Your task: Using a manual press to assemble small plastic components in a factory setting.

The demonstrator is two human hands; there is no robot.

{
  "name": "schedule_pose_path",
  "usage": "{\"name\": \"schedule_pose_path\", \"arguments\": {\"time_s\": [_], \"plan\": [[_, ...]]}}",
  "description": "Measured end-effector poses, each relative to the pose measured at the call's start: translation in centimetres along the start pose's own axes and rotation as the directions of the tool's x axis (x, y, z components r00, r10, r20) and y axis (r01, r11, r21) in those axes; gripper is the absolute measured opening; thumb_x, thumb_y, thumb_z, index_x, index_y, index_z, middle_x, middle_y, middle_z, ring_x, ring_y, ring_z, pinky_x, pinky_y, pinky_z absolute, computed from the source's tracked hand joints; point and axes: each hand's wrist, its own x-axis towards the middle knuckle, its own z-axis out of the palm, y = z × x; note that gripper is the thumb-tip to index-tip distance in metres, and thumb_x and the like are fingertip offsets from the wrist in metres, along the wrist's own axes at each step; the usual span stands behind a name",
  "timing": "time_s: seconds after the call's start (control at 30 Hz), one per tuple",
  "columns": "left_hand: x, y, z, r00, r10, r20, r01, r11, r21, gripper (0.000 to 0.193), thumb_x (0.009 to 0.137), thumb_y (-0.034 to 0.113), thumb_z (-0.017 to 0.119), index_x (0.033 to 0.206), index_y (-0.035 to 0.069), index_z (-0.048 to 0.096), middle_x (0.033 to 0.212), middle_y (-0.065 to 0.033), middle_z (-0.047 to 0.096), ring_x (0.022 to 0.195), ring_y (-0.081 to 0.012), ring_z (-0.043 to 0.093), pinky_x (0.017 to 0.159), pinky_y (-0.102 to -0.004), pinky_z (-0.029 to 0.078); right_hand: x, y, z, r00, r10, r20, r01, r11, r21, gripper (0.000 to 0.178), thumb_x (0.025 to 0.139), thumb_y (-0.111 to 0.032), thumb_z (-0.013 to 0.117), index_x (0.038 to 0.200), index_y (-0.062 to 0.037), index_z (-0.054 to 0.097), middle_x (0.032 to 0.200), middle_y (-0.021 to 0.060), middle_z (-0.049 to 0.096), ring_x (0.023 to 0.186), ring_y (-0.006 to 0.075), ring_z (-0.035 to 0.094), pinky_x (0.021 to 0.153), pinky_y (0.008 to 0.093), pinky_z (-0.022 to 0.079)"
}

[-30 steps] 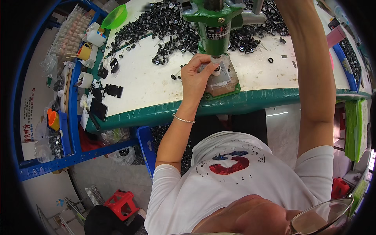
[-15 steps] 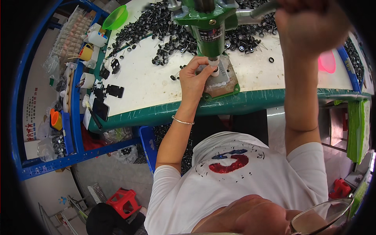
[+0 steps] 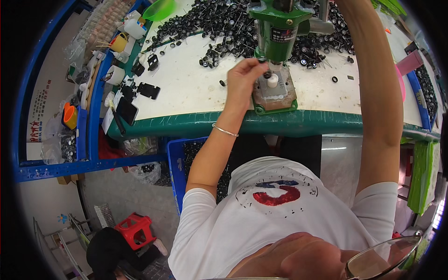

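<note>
My left hand [image 3: 242, 80] is closed in a pinch on a small black round part [image 3: 267, 74]. It holds that part just above and beside the white post [image 3: 272, 82], which stands on the metal base plate [image 3: 288, 95] of a green bench press [image 3: 279, 35]. The press's ram is raised, with a gap between it and the post. My right forearm [image 3: 373, 93] stretches up past the press's right side to the upper edge, where the hand itself is cut off. Black round parts with thin metal pins [image 3: 224, 23] lie heaped behind and around the press.
A green bowl [image 3: 159, 9] stands at the back left and a pink container [image 3: 409, 63] at the right. A black ring [image 3: 334, 79] lies right of the press. Below the green table edge [image 3: 196, 122] sits a blue crate [image 3: 176, 158]. A red stool [image 3: 135, 231] and a crouching person [image 3: 105, 252] are lower left.
The ram has lifted off the white post. My right hand has gone up, out of view, from the lever side. My left fingers have drawn slightly away from the post with the black part.
</note>
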Motion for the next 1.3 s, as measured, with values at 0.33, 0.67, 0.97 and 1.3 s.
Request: {"name": "schedule_pose_path", "arguments": {"time_s": [0.33, 0.67, 0.97, 1.3], "plan": [[-0.3, 1.8, -7.6, 1.0, 0.025, 0.009, -0.016, 0.322, 0.946, 0.04, 0.075, 0.022, 0.077, 0.109, 0.003, 0.069, 0.094, -0.0143, 0.071, 0.089, -0.0294, 0.067, 0.085, -0.0386, 0.052, -2.7, 1.9, -2.3, 0.997, 0.045, -0.055, -0.055, 0.979, -0.195, 0.027, 0.101, -0.033, 0.055, 0.107, -0.0077, 0.063, 0.074, -0.004, 0.056, 0.061, 0.0025, 0.05, 0.052, 0.0192, 0.039], [0.2, -1.3, -6.1, 0.904, 0.283, 0.321, -0.334, -0.005, 0.943, 0.03, 0.079, 0.018, 0.071, 0.108, 0.014, 0.07, 0.104, -0.007, 0.063, 0.097, -0.03, 0.058, 0.082, -0.0437, 0.048, -10.0, 9.4, -15.0, 0.967, 0.241, -0.087, -0.248, 0.795, -0.554, 0.024, 0.096, -0.03, 0.064, 0.102, -0.0073, 0.068, 0.068, -0.0044, 0.055, 0.06, 0.0025, 0.05, 0.05, 0.0211, 0.038], [-6.6, 7.5, -10.6, 0.963, -0.228, 0.143, -0.11, 0.151, 0.982, 0.028, 0.075, 0.007, 0.07, 0.103, 0.01, 0.067, 0.102, -0.0073, 0.061, 0.083, -0.0278, 0.063, 0.074, -0.0372, 0.051, -17.5, 14.6, -16.9, 0.936, 0.29, 0.198, 0.051, 0.446, -0.894, 0.019, 0.09, -0.023, 0.066, 0.106, -0.0122, 0.065, 0.098, 0.0046, 0.06, 0.079, 0.0211, 0.061, 0.073, 0.0338, 0.05], [-13.2, 12.9, -15.7, 0.973, -0.227, -0.041, 0.014, -0.121, 0.993, 0.041, 0.076, 0.017, 0.076, 0.116, 0.009, 0.068, 0.112, -0.0092, 0.068, 0.103, -0.0312, 0.063, 0.087, -0.0404, 0.05, -17.1, 15.5, -16.1, 0.935, 0.269, 0.23, 0.112, 0.392, -0.913, 0.017, 0.089, -0.017, 0.067, 0.101, -0.0071, 0.061, 0.095, 0.0053, 0.06, 0.083, 0.0238, 0.061, 0.074, 0.0358, 0.05]]}}
